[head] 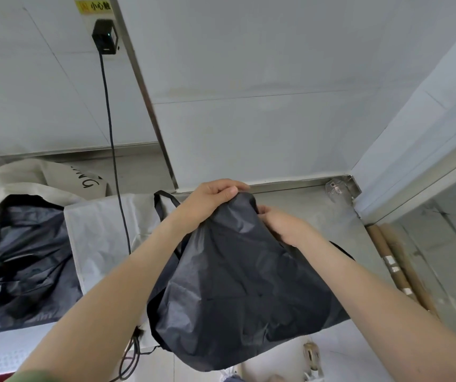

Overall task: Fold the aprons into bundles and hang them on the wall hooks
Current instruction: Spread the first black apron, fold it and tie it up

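Apron (243, 271) pinched by left hand (213, 199), right hand (283, 223) half-hidden

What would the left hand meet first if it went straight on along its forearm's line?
Probably the white wall panel behind the steel counter; depth is unclear. Nothing else shows ahead of the left hand gripping the dark apron.

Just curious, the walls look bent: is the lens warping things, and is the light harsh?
Head view: the wide lens slants the grey metal wall strip; light is soft and even, with faint sheen on the crumpled dark nylon apron.
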### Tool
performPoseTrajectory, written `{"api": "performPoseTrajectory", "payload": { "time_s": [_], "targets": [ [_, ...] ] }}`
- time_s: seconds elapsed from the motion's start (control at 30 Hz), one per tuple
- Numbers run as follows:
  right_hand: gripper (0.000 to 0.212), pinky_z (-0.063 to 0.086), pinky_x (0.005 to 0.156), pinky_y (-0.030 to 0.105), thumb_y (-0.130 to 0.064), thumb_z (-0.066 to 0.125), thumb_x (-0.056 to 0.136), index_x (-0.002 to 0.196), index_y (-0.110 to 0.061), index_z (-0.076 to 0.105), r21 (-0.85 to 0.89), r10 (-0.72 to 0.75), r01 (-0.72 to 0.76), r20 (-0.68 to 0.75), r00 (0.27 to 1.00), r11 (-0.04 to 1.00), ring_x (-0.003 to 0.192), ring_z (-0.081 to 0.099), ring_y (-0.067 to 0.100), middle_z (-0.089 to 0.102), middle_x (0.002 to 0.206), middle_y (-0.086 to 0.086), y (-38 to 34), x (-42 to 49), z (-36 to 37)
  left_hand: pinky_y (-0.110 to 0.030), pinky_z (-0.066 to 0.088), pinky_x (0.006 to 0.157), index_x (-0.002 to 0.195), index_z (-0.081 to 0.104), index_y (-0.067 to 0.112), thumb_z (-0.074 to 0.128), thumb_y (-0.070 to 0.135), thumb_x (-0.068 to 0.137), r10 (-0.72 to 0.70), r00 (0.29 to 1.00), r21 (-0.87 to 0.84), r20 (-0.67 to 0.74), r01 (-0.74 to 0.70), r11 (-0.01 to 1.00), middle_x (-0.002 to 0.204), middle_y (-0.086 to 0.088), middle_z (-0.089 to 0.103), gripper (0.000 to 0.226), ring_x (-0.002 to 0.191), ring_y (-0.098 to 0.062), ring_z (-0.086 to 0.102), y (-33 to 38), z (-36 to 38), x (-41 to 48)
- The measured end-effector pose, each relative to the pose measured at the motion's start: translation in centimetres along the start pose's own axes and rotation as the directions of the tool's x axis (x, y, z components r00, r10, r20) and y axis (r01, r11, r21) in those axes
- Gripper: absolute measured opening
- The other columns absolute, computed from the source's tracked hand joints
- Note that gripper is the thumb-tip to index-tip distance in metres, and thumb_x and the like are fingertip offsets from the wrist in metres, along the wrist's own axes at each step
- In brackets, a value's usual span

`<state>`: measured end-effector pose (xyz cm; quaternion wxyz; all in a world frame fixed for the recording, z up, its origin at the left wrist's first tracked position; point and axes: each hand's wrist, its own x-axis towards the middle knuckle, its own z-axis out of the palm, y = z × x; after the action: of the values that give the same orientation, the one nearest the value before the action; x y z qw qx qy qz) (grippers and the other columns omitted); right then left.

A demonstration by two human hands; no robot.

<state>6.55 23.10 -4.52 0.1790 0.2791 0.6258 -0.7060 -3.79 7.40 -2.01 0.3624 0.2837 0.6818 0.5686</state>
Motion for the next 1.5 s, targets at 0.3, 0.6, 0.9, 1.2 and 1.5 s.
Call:
{"api": "performPoseTrajectory", "payload": {
  "time_s": [0.3, 0.6, 0.9, 1.2, 1.5],
  "targets": [
    [0.016, 0.039, 0.085, 0.019, -0.017, 0.060, 0.092, 0.101, -0.026, 0.051, -0.646, -0.650, 0.432, -0.133, 0.748, 0.629, 0.097, 0.054, 0.006, 0.061, 0.103, -0.010, -2.9, -1.7, -1.5, -0.026, 0.042, 0.071, 0.100, 0.067, 0.008, 0.050, 0.039, 0.096, -0.104, 0.961, 0.543, -0.255, 0.232, 0.807, 0.097, -0.006, 0.069, 0.036, 0.088, -0.020, 0.059, -1.3, -1.8, 0.0],
    [0.057, 0.047, 0.082, 0.034, -0.022, 0.057, 0.094, 0.141, -0.009, 0.028, -0.565, -0.322, -0.015, -0.491, 0.809, 0.825, 0.100, 0.060, 0.026, 0.063, 0.110, 0.011, 4.2, 1.2, -5.5, -0.037, 0.043, 0.088, 0.124, 0.056, 0.013, 0.035, 0.031, 0.103, -0.101, 0.879, 0.565, -0.466, 0.384, 0.730, 0.116, -0.012, 0.062, 0.034, 0.109, -0.035, 0.055, -5.0, -3.7, -0.8],
    [0.080, -0.009, 0.116, 0.052, -0.062, 0.038, 0.093, 0.149, -0.041, -0.014, -0.934, -0.006, -0.089, -0.097, 0.995, 0.347, 0.145, -0.022, 0.018, -0.021, 0.159, -0.005, 13.6, 3.8, -3.4, -0.033, 0.043, 0.070, 0.106, 0.053, 0.010, 0.045, 0.046, 0.095, -0.268, 0.794, 0.413, -0.546, 0.533, 0.738, 0.088, -0.006, 0.061, 0.039, 0.088, -0.026, 0.059, -8.3, -3.8, 0.2],
    [0.075, -0.014, 0.114, 0.052, -0.057, 0.030, 0.097, 0.146, -0.038, -0.023, -0.943, 0.037, -0.216, -0.214, 0.976, 0.255, 0.142, -0.029, 0.018, -0.033, 0.153, -0.008, 12.4, 6.1, -8.9, -0.037, 0.038, 0.095, 0.116, 0.062, 0.014, 0.025, 0.040, 0.103, -0.361, 0.758, 0.474, -0.543, 0.631, 0.613, 0.121, -0.016, 0.059, 0.047, 0.108, -0.032, 0.052, -12.1, -7.0, -0.4],
    [0.083, 0.000, 0.120, 0.044, -0.016, 0.050, 0.089, 0.153, -0.013, -0.004, -0.907, -0.349, -0.190, -0.328, 0.878, 0.376, 0.148, -0.004, 0.021, 0.001, 0.161, 0.007, 9.3, 6.8, -4.3, -0.037, 0.038, 0.102, 0.122, 0.047, 0.012, 0.070, 0.042, 0.081, -0.461, 0.758, 0.587, -0.461, 0.650, 0.482, 0.127, -0.014, 0.030, 0.056, 0.118, -0.033, 0.038, -14.9, -7.5, -1.9]
  ]
}}
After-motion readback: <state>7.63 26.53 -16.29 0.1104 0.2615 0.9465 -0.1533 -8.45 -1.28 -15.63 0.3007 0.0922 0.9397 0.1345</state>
